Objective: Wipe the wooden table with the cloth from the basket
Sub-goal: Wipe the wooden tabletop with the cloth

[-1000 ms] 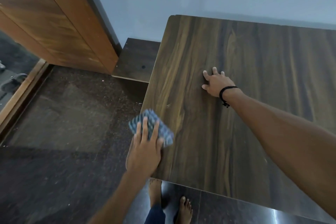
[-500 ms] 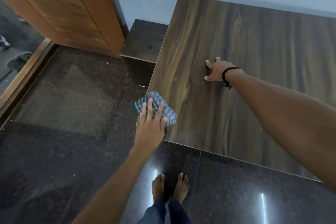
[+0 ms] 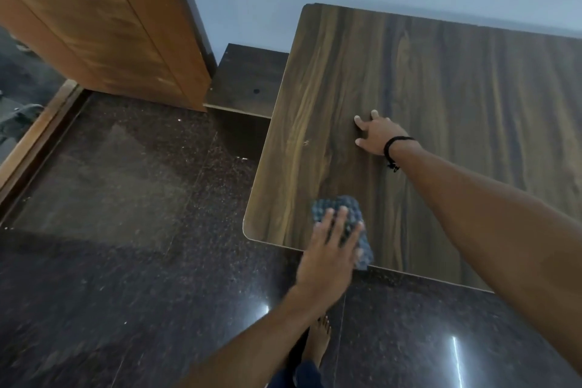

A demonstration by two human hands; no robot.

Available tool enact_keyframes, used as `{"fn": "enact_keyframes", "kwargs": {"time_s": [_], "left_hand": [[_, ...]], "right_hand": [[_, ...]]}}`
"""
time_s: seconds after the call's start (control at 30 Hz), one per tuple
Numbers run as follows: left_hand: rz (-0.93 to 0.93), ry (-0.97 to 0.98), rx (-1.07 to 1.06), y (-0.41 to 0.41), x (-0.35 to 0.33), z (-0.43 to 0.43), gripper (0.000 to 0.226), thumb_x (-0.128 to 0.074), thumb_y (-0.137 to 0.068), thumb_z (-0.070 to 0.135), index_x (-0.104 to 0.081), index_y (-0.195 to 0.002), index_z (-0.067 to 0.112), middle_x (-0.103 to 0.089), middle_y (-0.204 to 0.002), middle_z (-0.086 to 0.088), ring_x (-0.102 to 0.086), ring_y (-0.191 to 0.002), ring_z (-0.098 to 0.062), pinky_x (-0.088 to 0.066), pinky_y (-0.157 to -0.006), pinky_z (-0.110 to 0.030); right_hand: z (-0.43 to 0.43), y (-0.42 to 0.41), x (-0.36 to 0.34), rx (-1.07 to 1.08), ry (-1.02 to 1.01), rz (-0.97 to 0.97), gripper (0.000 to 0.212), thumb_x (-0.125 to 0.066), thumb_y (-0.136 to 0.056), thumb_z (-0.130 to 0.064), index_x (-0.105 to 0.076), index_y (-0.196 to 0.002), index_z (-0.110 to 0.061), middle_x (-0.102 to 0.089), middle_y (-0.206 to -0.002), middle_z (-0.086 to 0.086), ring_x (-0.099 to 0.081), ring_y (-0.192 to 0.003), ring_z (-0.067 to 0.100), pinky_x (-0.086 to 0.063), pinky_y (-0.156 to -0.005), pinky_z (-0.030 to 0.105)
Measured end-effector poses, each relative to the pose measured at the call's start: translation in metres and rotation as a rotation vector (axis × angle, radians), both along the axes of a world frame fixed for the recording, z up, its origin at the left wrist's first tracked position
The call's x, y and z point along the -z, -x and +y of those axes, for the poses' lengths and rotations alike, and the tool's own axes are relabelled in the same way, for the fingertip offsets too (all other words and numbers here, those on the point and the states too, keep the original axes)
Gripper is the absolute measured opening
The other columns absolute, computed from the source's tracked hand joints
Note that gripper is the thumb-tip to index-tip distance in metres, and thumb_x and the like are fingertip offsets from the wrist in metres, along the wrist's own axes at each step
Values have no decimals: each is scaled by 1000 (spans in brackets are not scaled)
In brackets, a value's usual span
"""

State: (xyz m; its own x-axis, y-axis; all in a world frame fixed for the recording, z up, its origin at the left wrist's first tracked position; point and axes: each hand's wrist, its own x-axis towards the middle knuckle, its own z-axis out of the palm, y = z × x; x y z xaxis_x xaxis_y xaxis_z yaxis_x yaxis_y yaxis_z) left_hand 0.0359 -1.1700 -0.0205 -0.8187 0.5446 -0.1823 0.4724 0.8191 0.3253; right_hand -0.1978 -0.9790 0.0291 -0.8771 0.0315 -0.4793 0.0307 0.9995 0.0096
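The cloth (image 3: 345,225), a folded blue-grey checked pad, lies flat on the wooden table (image 3: 441,98) at its near edge, not far from the rounded near-left corner, with one corner of the fabric reaching the rim. The left hand (image 3: 330,253) presses it from above, fingers spread and flat over the fabric rather than curled around it, so the cloth is pinned by palm pressure, not gripped. Farther in, the right hand (image 3: 376,135) rests on the bare tabletop with fingers loosely bent, bracing and holding nothing; a black wristband (image 3: 392,148) circles that wrist. Below the edge is dark polished floor (image 3: 126,198), and a bare foot (image 3: 318,340) stands close under it. The likely slip: because the cloth is only pressed, a stroke carried past the rim could push it off onto the floor, or the fold could bunch and skip streaks.
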Motion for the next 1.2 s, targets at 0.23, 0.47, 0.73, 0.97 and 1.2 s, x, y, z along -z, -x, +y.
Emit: {"fn": "enact_keyframes", "kwargs": {"time_s": [0.23,0.47,0.73,0.97,1.2], "left_hand": [[110,62,275,16,3,-10,58,-11,-105,45,-15,-159,24,-1,-166,-11,4,-153,-33,-11,-121,-49],[37,117,97,89,-4,-88,58,-19,-104,45,-15,-158,26,4,-165,-10,8,-151,-32,-19,-121,-53],[-146,-242,-581,84,-38,-62,65,-64,-93,25,-36,-151,20,-19,-164,1,-23,-149,-21,-31,-117,-41],[-117,-249,-427,119,-40,-28,62,-63,-94,15,-38,-151,16,-29,-161,-1,-28,-144,-22,-29,-117,-35],[-24,159,-73,153,-28,-17,61,-21,-109,37,3,-158,13,13,-166,-6,15,-152,-26,-5,-124,-42]], "right_hand": [[9,2,8,29,42,1,66,-46,-103,-43,-13,-159,-35,-2,-167,9,-15,-151,40,-29,-115,50],[7,0,11,62,65,-10,65,-46,-103,-41,-13,-159,-35,0,-168,8,-12,-151,40,-29,-115,52],[-13,-32,8,61,135,-43,69,-52,-101,-39,-18,-160,-27,-1,-167,14,-14,-150,41,-27,-119,48],[-33,-74,-4,112,252,-13,74,-61,-95,-46,-25,-157,-28,-8,-167,10,-22,-150,31,-31,-118,46],[-19,-103,0,138,219,-123,82,-54,-97,-50,2,-157,-45,18,-166,-10,11,-153,31,-22,-115,64]]}}
